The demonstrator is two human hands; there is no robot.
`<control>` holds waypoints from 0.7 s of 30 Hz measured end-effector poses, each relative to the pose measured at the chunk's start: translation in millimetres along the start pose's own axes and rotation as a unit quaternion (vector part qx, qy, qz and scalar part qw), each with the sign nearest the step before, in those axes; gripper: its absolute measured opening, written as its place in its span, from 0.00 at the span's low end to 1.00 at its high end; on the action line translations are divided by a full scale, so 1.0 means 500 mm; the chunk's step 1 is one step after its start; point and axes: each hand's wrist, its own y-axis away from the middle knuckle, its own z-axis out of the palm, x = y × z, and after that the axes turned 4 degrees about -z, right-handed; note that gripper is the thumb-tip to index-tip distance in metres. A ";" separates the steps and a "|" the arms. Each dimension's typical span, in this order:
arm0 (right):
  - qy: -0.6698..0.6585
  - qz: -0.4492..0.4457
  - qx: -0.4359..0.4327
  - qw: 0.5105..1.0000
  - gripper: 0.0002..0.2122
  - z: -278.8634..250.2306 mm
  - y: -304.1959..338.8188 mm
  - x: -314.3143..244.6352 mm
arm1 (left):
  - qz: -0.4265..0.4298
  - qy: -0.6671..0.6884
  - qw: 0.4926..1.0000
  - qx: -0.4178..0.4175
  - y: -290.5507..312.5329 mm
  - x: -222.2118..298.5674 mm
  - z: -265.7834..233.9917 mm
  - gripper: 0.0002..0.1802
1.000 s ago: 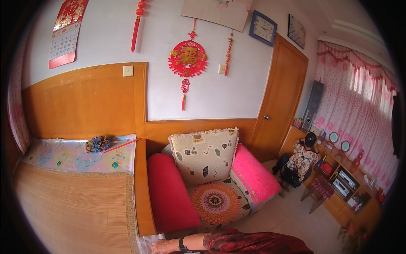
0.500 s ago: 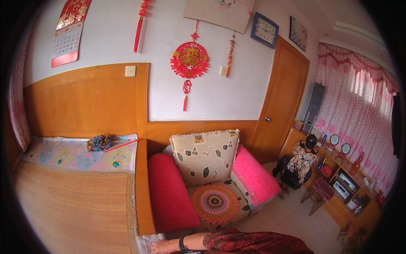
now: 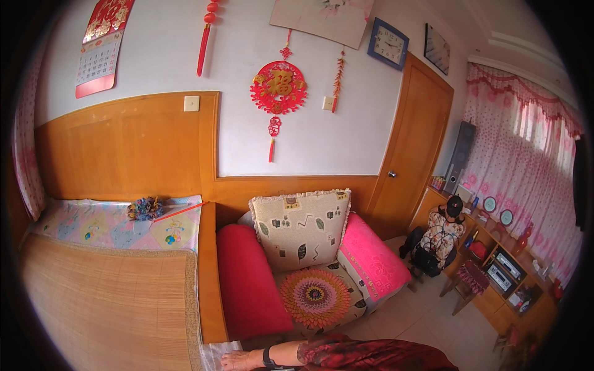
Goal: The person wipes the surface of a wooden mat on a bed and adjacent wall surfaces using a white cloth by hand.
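Note:
My right forearm, in a dark red patterned sleeve (image 3: pixel 377 352), comes in from the right along the lower edge, with a dark band (image 3: pixel 268 357) at the wrist. My right hand (image 3: pixel 238 360) rests at the bed's near corner, touching a whitish see-through sheet (image 3: pixel 213 352). The picture's edge cuts off its fingers, so whether it grips the sheet cannot be seen. My left hand is out of view. Just beyond my arm is an armchair with pink arm covers (image 3: pixel 250 278), a cream patterned cushion (image 3: pixel 303 229) and a round flower-like seat mat (image 3: pixel 314 297).
To the left lies a bed with a woven mat (image 3: pixel 111 297); a multicoloured duster (image 3: pixel 145 209) with a red stick is at its far end. At right, a person (image 3: pixel 440 235) in a dark cap sits by a wooden cabinet (image 3: pixel 495 309) and a stool (image 3: pixel 464 284). A door (image 3: pixel 411 142) is behind.

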 end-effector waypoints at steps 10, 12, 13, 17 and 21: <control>-0.017 0.016 0.005 1.000 0.07 -0.007 -0.008 -0.002 | 0.007 0.001 1.000 -0.012 0.000 0.003 0.001 0.31; -0.021 0.018 0.006 1.000 0.07 -0.006 -0.010 -0.003 | 0.004 -0.001 1.000 -0.012 0.000 0.007 0.003 0.31; -0.024 0.019 0.004 1.000 0.07 -0.004 -0.011 -0.004 | 0.001 -0.009 1.000 -0.012 0.001 0.012 0.005 0.31; -0.032 0.023 0.006 0.999 0.07 0.005 -0.013 -0.003 | 0.000 -0.019 1.000 -0.012 0.000 0.010 0.003 0.32; -0.047 0.030 0.005 0.998 0.07 0.011 -0.015 -0.006 | 0.004 -0.019 1.000 -0.017 0.000 0.006 0.005 0.33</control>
